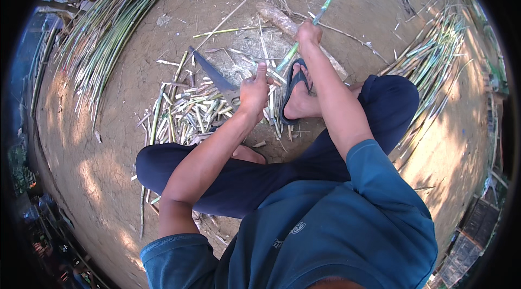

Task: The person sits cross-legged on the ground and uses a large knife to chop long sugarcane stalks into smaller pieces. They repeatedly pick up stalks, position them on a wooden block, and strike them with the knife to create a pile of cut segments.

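Right hand [308,34]: wrapped firmly around a green stalk [328,2], fingers closed on it.
Green stalk: passes through the right hand at a slant; one end reaches down toward the left hand, the rest runs up and away past the knuckles.
Left hand [254,93]: fingers curled in, thumb pointing away from the body; I cannot tell what, if anything, is inside the grip.
Saw [211,74]: just left of the left hand, handle next to the curled fingers, dark blade slanting away; whether the two touch is unclear.
Cut pieces [201,107]: heaped left of the left hand, short and pale, some under the saw.
Log [278,18]: lies on the ground [369,12], passing beneath the right hand.
Sandal [296,78]: on a foot between the hands, nearer the right.
Long stalks [116,23]: bundled well left of both hands.
Other stalks [434,55]: spread out well right of the right hand.
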